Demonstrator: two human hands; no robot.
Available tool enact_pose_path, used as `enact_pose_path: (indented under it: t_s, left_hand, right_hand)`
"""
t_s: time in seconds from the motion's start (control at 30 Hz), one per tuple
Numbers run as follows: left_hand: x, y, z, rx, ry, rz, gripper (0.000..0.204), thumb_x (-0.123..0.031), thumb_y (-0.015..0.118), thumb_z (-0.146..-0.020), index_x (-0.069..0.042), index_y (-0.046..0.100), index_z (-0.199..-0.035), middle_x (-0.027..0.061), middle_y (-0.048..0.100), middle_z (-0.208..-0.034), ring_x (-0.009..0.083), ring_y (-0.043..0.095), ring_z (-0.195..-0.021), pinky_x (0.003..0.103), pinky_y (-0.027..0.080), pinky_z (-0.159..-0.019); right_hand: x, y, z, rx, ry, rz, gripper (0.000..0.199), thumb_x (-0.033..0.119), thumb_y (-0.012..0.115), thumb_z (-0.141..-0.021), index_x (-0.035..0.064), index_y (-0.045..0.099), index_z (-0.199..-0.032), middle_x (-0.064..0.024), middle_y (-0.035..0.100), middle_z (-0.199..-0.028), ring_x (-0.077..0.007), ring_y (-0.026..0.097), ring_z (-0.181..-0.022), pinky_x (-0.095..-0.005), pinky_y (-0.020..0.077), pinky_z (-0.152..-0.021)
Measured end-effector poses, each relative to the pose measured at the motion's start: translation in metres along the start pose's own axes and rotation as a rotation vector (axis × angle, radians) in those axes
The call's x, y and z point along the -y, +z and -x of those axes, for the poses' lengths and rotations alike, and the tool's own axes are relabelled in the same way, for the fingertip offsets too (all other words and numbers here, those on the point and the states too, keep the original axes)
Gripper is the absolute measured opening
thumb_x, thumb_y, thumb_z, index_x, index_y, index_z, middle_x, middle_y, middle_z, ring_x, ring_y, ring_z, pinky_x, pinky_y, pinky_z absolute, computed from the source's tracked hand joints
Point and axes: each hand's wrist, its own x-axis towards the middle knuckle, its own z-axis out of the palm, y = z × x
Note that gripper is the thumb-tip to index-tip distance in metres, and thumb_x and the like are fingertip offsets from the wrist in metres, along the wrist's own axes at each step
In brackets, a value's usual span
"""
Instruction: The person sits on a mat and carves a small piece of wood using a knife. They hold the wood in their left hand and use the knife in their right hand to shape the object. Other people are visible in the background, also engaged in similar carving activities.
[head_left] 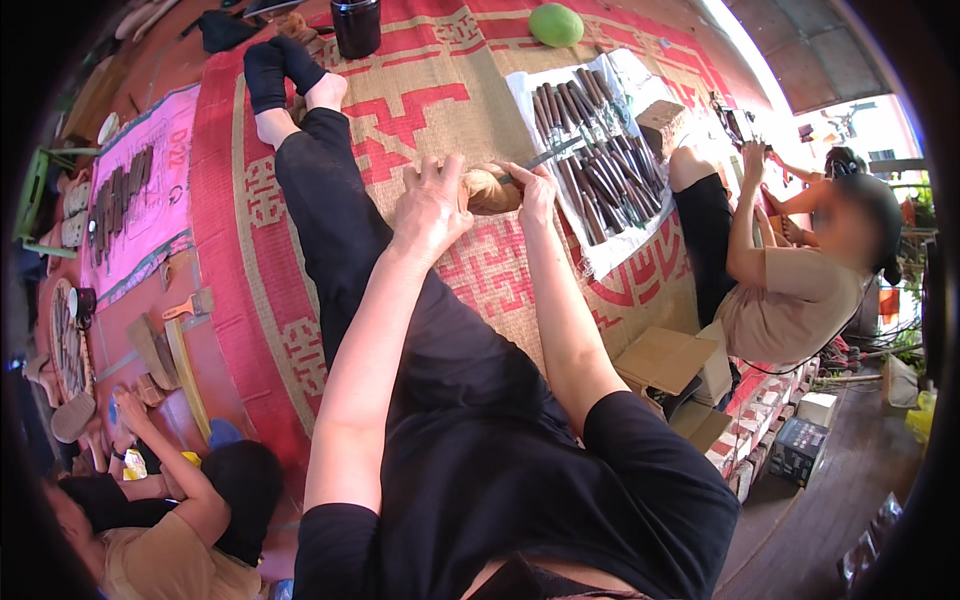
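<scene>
In front of my lap I hold a rounded, light-brown carved wooden piece [490, 190]. My left hand [432, 208] is closed round its left side, fingers over the top. On its right side my right hand [535, 192] is closed on a slim tool with a grey metal shaft [556, 152], which sticks out up and to the right. The end of the tool at the wood is hidden by my fingers. Just right of that hand, a white cloth [600, 262] carries rows of dark-handled carving chisels [610, 180].
A red and tan patterned mat [400, 130] lies under my stretched leg. A green fruit [556, 25] and a dark jar [356, 28] stand far off. Co-workers sit at right [790, 290] and lower left [180, 540]. An open cardboard box [665, 358] is near my right elbow.
</scene>
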Motion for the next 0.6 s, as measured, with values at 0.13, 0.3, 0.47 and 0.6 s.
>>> enact_pose_path:
  t_s: [0.13,0.3,0.47,0.6]
  left_hand:
    - [0.000,-0.002,-0.003,0.024,-0.057,-0.005,0.065,-0.011,0.071,-0.064,-0.013,0.040,-0.122,0.0178,0.049,-0.113,0.0417,0.051,-0.105,0.050,0.053,-0.082]
    - [0.002,0.000,0.000,0.015,-0.003,-0.020,0.067,-0.011,0.072,-0.064,-0.014,0.040,-0.122,0.0175,0.049,-0.114,0.0413,0.051,-0.106,0.049,0.053,-0.083]
    - [0.002,-0.005,-0.003,0.047,-0.048,-0.009,0.067,-0.010,0.072,-0.064,-0.014,0.040,-0.123,0.0167,0.048,-0.114,0.0404,0.049,-0.108,0.048,0.053,-0.084]
    - [0.000,-0.001,-0.001,0.047,-0.028,-0.025,0.066,-0.010,0.072,-0.065,-0.014,0.040,-0.123,0.0165,0.048,-0.113,0.0399,0.050,-0.108,0.048,0.053,-0.084]
  right_hand:
    - [-0.008,0.007,-0.004,-0.122,-0.053,-0.017,0.007,-0.004,0.065,-0.079,-0.0034,0.062,-0.085,-0.0132,0.068,-0.082,-0.0201,0.066,-0.072,-0.0294,0.0513,-0.072]
    - [-0.001,-0.013,-0.019,-0.285,0.018,-0.082,0.012,0.001,0.063,-0.083,0.0031,0.052,-0.087,-0.0139,0.065,-0.077,-0.0229,0.066,-0.061,-0.0299,0.0545,-0.051]
    - [-0.007,0.001,-0.011,-0.049,-0.045,0.011,0.007,-0.001,0.066,-0.080,-0.0005,0.061,-0.086,-0.0099,0.067,-0.079,-0.0191,0.065,-0.069,-0.0301,0.0526,-0.067]
    - [-0.007,0.002,-0.009,-0.066,-0.036,-0.011,0.007,-0.002,0.063,-0.081,-0.0005,0.058,-0.085,-0.0143,0.066,-0.077,-0.0222,0.066,-0.066,-0.0315,0.0534,-0.065]
